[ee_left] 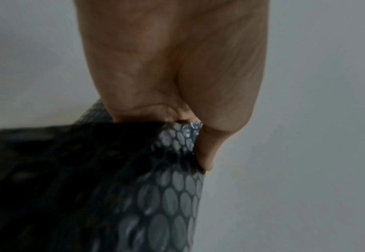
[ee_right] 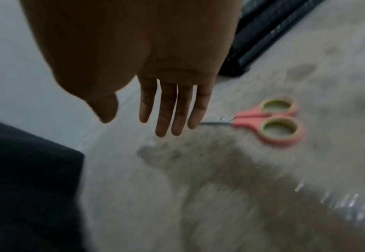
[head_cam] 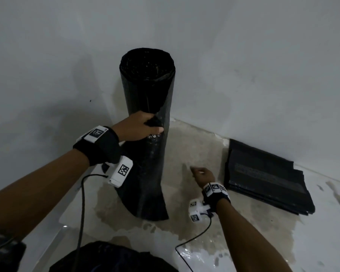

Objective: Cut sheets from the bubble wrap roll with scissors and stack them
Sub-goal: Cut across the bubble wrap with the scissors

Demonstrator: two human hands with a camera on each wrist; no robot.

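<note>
A tall black bubble wrap roll (head_cam: pixel 147 91) stands upright in the corner, its loose end flaring out at the floor (head_cam: pixel 145 201). My left hand (head_cam: pixel 141 126) grips the free edge of the wrap halfway up the roll; in the left wrist view the fingers (ee_left: pixel 177 85) pinch the bubbled sheet (ee_left: pixel 172 196). My right hand (head_cam: pixel 202 174) hovers low over the floor with straight fingers (ee_right: pixel 172 110), holding nothing. Pink scissors with yellow-lined handles (ee_right: pixel 270 121) lie shut on the floor just beyond the fingertips; the head view does not show them.
A stack of cut black sheets (head_cam: pixel 263 177) lies on the floor at the right, against the wall. The floor (head_cam: pixel 194 146) is stained and shiny. Cables (head_cam: pixel 81 213) trail from both wrist cameras. White walls close the corner behind the roll.
</note>
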